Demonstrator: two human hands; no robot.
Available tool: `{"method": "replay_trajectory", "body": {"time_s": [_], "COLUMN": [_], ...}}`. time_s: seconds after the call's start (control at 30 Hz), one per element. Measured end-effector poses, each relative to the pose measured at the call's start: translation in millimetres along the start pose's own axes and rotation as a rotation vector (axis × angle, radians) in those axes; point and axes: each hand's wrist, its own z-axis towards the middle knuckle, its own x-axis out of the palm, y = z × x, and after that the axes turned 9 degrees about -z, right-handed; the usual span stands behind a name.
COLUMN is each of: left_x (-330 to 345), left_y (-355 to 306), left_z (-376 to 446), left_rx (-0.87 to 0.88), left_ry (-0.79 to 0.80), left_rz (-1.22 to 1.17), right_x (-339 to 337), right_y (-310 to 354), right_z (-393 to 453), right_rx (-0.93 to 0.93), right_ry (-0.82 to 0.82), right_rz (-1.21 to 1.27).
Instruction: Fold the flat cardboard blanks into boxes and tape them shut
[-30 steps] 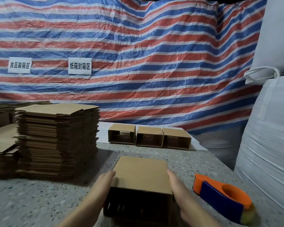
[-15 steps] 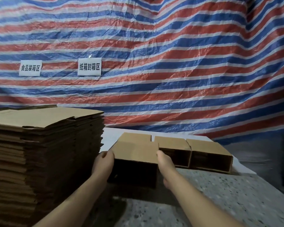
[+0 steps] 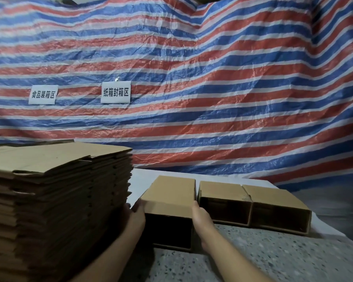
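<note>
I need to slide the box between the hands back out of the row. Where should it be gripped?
Grip the open-ended box by its two side walls, near the open end facing the camera, one hand per side. Its right wall sits close beside the neighbouring box, so come from the front.

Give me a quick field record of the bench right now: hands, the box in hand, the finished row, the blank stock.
left hand: flat against the held box's left side
right hand: flat against its right side
held box: open end faces the camera, at the left end of the row
row boxes: two, side by side, open ends facing the camera
stack of flat blanks: tall, left of the hands
tape dispenser: not in view
</note>
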Motion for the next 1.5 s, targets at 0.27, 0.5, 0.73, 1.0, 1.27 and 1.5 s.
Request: {"method": "replay_trajectory", "body": {"time_s": [0.27, 0.5, 0.73, 1.0, 1.27, 1.5], "left_x": [-25.1, -92.0, -163.2, -186.7, -204.0, -213.5], "left_y": [-52.3, -167.5, -228.2, -194.8, -211.4, -275.9], "left_z": [-78.8, -125.9, -95.2, -95.8, -135.6, -170.7], "left_rx": [0.480, 1.153, 0.751, 0.535, 1.017, 1.308], "left_ry": [0.049, 0.031, 0.010, 0.183, 0.060, 0.090], "left_rz": [0.296, 0.772, 1.234, 1.392, 1.158, 0.789], "right_x": [-33.5, -75.4, -95.7, -91.4, -76.0, -101.0], "right_y": [19.1, 78.4, 114.3, 110.6, 111.1, 142.4], "right_z": [-52.6, -139.5, -195.0, -213.7, -225.5, -239.2], "right_rx": [-0.050, -0.198, -0.378, -0.410, -0.413, -0.553], "right_ry": [-0.100, -0.149, -0.116, 0.060, 0.002, -0.015], "right_rz": [-0.187, -0.226, -0.302, -0.440, -0.433, -0.236]}}
